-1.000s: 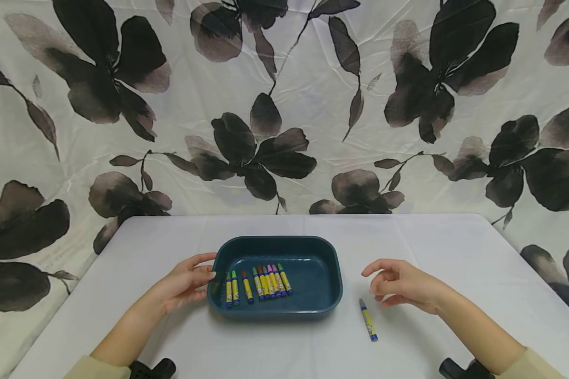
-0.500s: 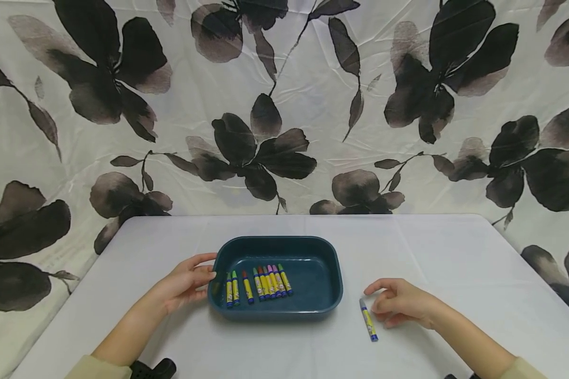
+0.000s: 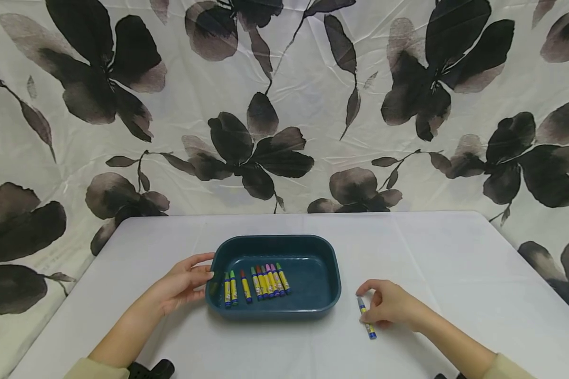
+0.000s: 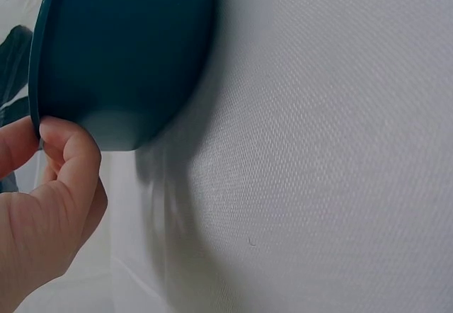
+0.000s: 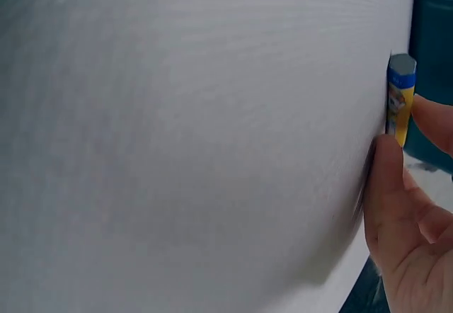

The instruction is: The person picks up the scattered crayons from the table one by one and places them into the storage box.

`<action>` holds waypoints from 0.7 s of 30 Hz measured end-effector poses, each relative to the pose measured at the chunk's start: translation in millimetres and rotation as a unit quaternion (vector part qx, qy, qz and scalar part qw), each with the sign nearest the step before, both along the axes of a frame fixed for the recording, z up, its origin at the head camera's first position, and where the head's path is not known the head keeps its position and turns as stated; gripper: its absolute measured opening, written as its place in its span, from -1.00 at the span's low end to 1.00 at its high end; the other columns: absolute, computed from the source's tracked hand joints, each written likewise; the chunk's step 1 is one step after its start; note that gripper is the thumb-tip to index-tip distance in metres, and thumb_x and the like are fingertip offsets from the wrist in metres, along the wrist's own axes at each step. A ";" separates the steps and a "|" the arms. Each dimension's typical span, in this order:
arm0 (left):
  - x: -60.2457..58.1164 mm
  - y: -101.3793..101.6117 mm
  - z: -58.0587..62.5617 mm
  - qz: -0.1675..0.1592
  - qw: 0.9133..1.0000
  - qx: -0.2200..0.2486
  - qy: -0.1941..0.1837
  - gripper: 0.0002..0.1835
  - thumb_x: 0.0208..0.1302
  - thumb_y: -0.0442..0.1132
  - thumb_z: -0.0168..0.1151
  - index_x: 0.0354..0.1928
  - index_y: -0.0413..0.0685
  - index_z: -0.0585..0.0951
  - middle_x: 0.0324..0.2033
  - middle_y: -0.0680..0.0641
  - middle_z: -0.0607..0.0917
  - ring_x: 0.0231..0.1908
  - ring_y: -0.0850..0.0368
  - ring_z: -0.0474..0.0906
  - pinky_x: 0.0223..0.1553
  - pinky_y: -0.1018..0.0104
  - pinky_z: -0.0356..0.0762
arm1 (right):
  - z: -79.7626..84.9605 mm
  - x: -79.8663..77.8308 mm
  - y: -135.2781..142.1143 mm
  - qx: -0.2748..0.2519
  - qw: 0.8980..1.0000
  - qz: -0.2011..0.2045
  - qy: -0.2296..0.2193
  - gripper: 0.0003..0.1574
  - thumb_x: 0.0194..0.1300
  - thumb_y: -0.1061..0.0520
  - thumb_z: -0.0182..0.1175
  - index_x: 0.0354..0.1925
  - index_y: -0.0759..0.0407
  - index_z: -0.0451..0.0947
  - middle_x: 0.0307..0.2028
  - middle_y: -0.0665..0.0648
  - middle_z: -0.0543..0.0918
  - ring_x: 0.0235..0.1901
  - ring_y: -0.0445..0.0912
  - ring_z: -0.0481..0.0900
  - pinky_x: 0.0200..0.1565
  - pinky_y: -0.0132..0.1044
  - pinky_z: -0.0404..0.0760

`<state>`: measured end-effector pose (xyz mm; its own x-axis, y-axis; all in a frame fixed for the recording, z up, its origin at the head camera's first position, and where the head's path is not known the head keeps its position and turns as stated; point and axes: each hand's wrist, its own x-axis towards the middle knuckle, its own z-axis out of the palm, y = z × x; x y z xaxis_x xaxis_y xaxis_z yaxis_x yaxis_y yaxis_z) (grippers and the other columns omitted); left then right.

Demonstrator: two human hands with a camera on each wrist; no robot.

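On the left, my left hand (image 3: pixel 182 284) holds the near-left end of a dark teal rectangular tray (image 3: pixel 315 289). In the left wrist view its thumb and fingers pinch the tray's rim. Several crayons (image 3: pixel 244 287) in yellow wrappers lie in the tray, side by side, with green, red, brown and pink tips. Right of the tray, a single grey-tipped crayon (image 3: pixel 372 333) lies on the white cloth. My right hand (image 3: pixel 392 306) is over it, thumb and fingers on either side. The right wrist view shows the crayon's grey end (image 5: pixel 403 64) poking out between thumb and fingertip.
A white-covered table (image 3: pixel 284 352) spreads under everything. Behind its far edge hangs a pale cloth (image 3: pixel 313 173) printed with dark flowers. Black wrist straps (image 3: pixel 151 370) show at the bottom of the head view.
My right hand has come down and left onto the loose crayon and closed its thumb and fingers about it. The left hand keeps its hold on the tray.
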<state>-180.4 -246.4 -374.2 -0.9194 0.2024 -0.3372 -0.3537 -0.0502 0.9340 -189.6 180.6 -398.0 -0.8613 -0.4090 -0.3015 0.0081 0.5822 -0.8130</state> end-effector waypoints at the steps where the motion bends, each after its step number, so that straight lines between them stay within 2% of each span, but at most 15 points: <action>1: 0.1 0.2 -0.1 0.000 1.000 0.000 0.000 -0.31 0.31 -0.45 0.00 0.40 -0.27 -0.05 -0.14 -0.05 0.48 -0.25 0.19 0.51 -0.26 0.32 0.56 | -0.2 0.9 -1.5 0.008 1.000 0.002 0.011 -0.44 -0.11 0.25 0.44 -0.09 0.26 0.48 -0.63 0.07 0.45 -0.68 -0.13 0.43 -0.57 -0.30 0.44; 5: -0.1 1.1 0.6 0.001 1.000 0.002 -0.002 -0.31 0.31 -0.46 -0.01 0.40 -0.27 -0.05 -0.14 -0.05 0.47 -0.26 0.19 0.51 -0.27 0.33 0.56 | -0.1 3.4 -7.1 0.036 0.999 -0.004 0.037 -0.44 -0.15 0.29 0.45 -0.12 0.20 0.49 -0.63 0.09 0.43 -0.70 -0.11 0.42 -0.59 -0.28 0.42; 9: 0.0 0.5 0.8 0.005 1.000 -0.003 -0.002 -0.31 0.30 -0.46 -0.01 0.39 -0.28 -0.05 -0.17 -0.04 0.48 -0.27 0.20 0.51 -0.27 0.33 0.57 | 1.7 3.9 -11.6 0.040 0.999 -0.007 0.033 -0.47 -0.14 0.35 0.40 -0.13 0.20 0.49 -0.62 0.10 0.44 -0.71 -0.10 0.44 -0.58 -0.28 0.43; 14: 0.6 0.2 0.8 0.005 1.000 -0.005 -0.004 -0.31 0.30 -0.45 0.01 0.39 -0.28 -0.04 -0.16 -0.05 0.47 -0.26 0.19 0.50 -0.26 0.31 0.57 | 2.4 2.0 -11.4 0.016 1.000 0.005 0.004 -0.51 -0.11 0.41 0.32 -0.12 0.23 0.49 -0.61 0.11 0.46 -0.69 -0.11 0.46 -0.56 -0.29 0.46; 21: 0.6 0.4 0.4 0.004 1.000 -0.004 -0.005 -0.31 0.30 -0.45 0.01 0.39 -0.27 -0.04 -0.16 -0.05 0.47 -0.25 0.19 0.50 -0.26 0.32 0.57 | 2.3 -3.8 -4.3 -0.056 0.996 0.028 -0.064 -0.47 -0.10 0.41 0.24 -0.05 0.31 0.46 -0.56 0.10 0.47 -0.64 -0.13 0.47 -0.53 -0.30 0.51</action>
<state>-179.8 -246.0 -373.8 -0.9180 0.1915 -0.3473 -0.3618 -0.0455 0.9312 -193.3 176.4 -395.7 -0.7930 -0.4932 -0.3576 0.0863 0.4902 -0.8673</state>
